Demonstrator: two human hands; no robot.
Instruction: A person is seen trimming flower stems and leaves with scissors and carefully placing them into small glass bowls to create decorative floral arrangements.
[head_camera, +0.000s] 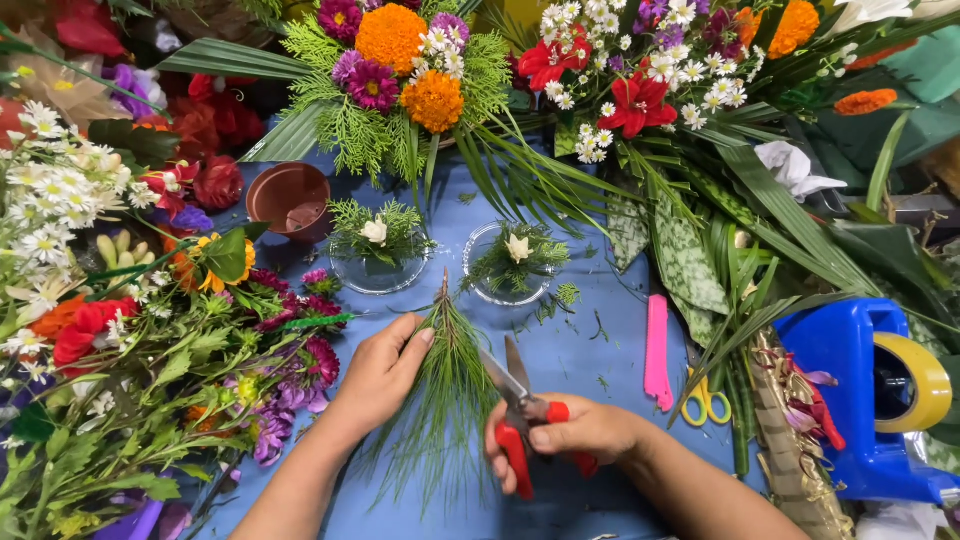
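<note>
Down at the near edge, the right hand (575, 432) is wrapped around red-handled shears (522, 420), fingers closed on the grips, blades parted and angled up toward the greenery. Just beside it, the left hand (380, 372) pinches a sprig of pine-like needles (447, 385), fingers curled snug around its upper part while the long needles fan down over the blue worktop (590, 350). The blade tips sit right at the sprig's edge, close to touching.

To the right lie a pink strip-shaped tool (657, 350) and yellow-handled scissors (706, 400), with a blue tape dispenser (870, 400) further out. On the left, loose cut flowers (130, 330) crowd right up against the left wrist.

Just beyond the sprig stand two small clear glass dishes, the left dish (380, 250) and the right dish (510, 265), each holding green foliage and a small white bloom. A brown pot (290, 198) sits beside the left dish. At the far edge, a marigold arrangement (400, 70) and a red-and-white arrangement (640, 70) hem everything in.
</note>
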